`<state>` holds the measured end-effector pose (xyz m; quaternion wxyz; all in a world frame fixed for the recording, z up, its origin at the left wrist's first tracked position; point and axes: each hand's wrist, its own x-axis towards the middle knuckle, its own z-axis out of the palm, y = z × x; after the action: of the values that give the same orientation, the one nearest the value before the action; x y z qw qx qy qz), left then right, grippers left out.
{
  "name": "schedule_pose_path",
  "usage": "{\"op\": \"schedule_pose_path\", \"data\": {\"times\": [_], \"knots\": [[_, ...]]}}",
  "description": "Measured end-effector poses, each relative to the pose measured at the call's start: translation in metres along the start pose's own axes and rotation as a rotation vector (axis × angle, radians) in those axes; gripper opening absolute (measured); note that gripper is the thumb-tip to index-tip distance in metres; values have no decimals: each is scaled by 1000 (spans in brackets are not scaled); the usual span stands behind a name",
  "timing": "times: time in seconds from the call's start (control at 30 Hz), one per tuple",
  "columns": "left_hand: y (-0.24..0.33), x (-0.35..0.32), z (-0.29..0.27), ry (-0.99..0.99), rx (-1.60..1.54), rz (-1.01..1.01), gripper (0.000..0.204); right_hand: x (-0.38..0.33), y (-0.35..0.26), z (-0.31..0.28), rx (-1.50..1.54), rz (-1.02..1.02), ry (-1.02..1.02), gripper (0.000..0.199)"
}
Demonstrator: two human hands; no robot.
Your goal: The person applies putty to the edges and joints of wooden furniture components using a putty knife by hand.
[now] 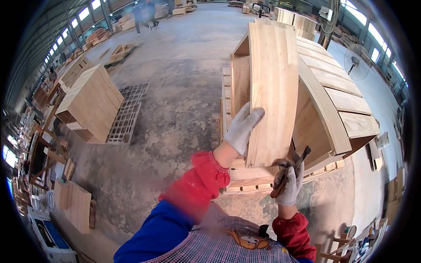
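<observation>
My left hand (244, 128), in a whitish work glove, grips the left edge of a pale wooden box (274, 87). The thumb lies on its broad plank face and the fingers go round the edge, partly hidden. The box stands upright on a slatted wooden pallet (252, 189). By the box's lower right corner, my right hand (289, 182), in a glove with darkened fingers, is closed around a dark tool (305, 153). It looks like a hammer with a brown handle, though the fingers cover much of it.
More wooden boxes (340, 94) lie in a row right of the held one. At left, stacked boxes (92, 103) stand beside a grey plastic pallet (127, 114). Boards (74, 204) lie lower left. A standing fan (354, 61) is at far right. Two people (144, 16) are far off.
</observation>
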<state>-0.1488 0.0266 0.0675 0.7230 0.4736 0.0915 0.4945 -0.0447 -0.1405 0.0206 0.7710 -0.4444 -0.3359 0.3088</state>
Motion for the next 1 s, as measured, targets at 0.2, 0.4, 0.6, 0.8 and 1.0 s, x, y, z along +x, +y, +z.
{"op": "schedule_pose_path", "data": {"times": [0.2, 0.4, 0.6, 0.8, 1.0], "knots": [[-7, -2, -1, -27, -49, -300, 38, 12, -7, -1, -37, 4, -16, 50], [-9, 5, 0, 41, -58, -246, 34, -6, -12, -20, -160, 112, 37, 49], [-10, 9, 4, 41, -174, -282, 32, -47, 36, -102, -385, 635, 97, 57], [-10, 13, 12, 34, -197, -270, 33, -71, 50, -121, -452, 706, 244, 57], [-17, 17, 25, 33, -193, -229, 36, -57, 15, -97, -267, 620, 70, 51]]}}
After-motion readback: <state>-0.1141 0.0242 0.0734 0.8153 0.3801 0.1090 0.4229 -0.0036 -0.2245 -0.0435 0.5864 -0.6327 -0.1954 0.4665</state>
